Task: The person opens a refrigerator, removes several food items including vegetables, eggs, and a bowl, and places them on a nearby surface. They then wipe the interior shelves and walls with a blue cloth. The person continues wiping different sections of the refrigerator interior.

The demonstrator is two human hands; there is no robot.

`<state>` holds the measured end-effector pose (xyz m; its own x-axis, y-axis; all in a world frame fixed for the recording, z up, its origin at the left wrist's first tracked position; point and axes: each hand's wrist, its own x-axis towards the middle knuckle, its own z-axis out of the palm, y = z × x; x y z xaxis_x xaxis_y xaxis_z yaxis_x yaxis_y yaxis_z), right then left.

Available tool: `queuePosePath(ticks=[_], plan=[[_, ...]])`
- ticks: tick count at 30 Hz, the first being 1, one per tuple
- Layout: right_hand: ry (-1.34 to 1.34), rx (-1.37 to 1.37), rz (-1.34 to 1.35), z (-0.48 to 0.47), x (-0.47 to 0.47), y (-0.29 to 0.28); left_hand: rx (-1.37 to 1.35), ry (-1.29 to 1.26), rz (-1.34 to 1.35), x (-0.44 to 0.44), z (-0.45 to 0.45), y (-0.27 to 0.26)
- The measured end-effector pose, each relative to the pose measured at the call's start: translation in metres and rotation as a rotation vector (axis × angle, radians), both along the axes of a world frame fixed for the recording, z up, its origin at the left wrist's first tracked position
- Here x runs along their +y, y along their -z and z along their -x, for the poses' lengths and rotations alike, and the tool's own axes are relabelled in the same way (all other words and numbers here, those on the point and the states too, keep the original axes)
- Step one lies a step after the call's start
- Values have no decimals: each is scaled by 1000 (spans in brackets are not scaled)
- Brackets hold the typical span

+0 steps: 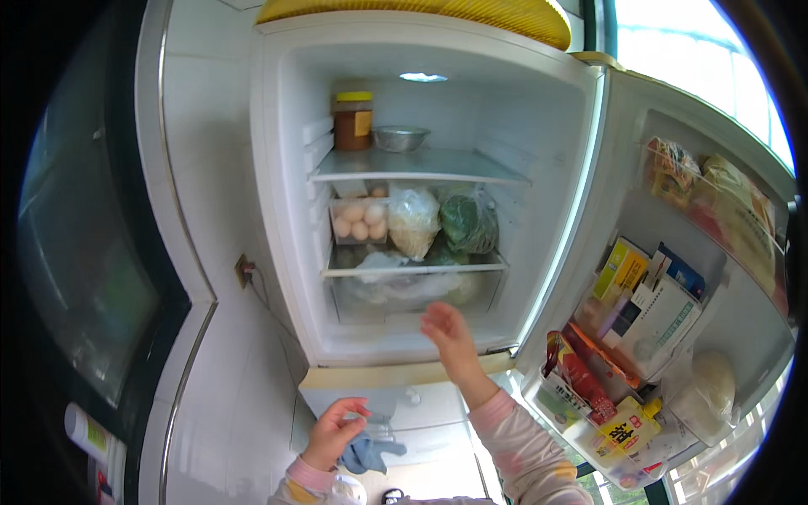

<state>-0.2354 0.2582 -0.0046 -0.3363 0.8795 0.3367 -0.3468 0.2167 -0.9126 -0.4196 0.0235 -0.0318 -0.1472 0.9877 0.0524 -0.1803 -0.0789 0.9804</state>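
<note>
Before me is an open refrigerator with its glass shelf (420, 165) and a clear crisper drawer (410, 303) at the bottom. My right hand (447, 334) is raised just in front of the drawer, fingers spread a little, holding nothing. Lower and to the left, my left hand (336, 429) hangs with curved, empty fingers, near a blue cloth (367, 453) farther down. On the middle shelf stand a clear box of eggs (360, 222), a wrapped pale bundle (413, 221) and bagged green vegetables (468, 221). Above them are a yellow-lidded jar (353, 123) and a metal bowl (401, 138).
The refrigerator door (631, 208) stands open at the right, its racks holding boxes (659, 315), a yellow pouch (631, 424) and bagged food (701, 391). A plug and cord (247, 270) are at the left wall. A yellow woven item (416, 17) lies on top of the refrigerator.
</note>
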Motion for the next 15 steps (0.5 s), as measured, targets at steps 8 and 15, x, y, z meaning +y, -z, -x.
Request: queuePosePath(ticks=[8,15], plan=[[761,-765,-543,92,145,-99,-97,187,20,66,17,-2],[756,-878,-424,123,177,-100,-114,239,62,89,35,8]])
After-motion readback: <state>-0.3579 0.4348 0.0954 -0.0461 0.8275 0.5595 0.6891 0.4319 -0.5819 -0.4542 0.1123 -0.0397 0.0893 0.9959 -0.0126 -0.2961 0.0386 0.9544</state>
